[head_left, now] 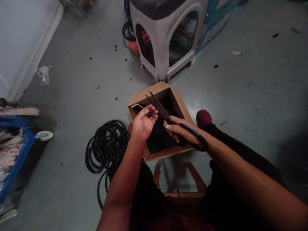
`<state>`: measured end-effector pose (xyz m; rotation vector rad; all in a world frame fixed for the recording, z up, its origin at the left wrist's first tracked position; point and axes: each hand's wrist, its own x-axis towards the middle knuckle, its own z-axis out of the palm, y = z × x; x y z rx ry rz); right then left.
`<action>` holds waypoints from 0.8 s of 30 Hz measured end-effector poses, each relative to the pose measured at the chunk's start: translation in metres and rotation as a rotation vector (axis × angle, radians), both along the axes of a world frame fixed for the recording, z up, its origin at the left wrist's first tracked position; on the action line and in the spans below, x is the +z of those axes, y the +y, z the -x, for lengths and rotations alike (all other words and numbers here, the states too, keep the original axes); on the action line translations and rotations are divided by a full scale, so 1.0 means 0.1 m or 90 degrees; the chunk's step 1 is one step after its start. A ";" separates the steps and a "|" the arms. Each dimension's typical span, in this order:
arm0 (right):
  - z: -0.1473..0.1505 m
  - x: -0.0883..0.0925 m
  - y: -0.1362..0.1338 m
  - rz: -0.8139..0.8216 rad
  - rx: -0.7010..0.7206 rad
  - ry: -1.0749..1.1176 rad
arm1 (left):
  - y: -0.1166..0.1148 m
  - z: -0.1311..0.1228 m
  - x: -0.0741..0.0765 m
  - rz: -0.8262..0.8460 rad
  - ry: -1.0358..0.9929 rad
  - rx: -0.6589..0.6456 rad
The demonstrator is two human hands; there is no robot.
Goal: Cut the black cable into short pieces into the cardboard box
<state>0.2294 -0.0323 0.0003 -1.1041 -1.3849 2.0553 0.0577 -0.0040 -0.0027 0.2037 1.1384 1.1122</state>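
Trimming, seemingly: right hand (181,130) clamped on scissors (161,109) (blades parted), left hand (144,124) curled round small black piece (149,114); cutting calls for clear fingers.

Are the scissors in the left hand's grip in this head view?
No, the scissors are in the right hand's grip, with the blades over the cardboard box.

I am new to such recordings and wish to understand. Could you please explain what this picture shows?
There is no machine here: a person works barehanded. The only picture comes from a camera worn on the head, looking forward and down. The left hand holds a small black piece; the right hand holds slightly open scissors. Below them is a cardboard box with black material inside. On the floor are a coil of black cable or tube and a plastic stool.
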 end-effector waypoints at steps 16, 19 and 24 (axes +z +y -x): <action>-0.04 0.01 0.06 0.010 -0.176 -0.004 | 0.00 -0.03 -0.11 -0.016 0.075 -0.043; -0.07 0.03 0.06 0.010 -0.194 0.002 | 0.00 -0.06 -0.13 -0.017 0.090 -0.058; -0.15 0.10 0.08 0.007 -0.232 -0.018 | 0.00 -0.22 -0.47 -0.016 0.184 -0.145</action>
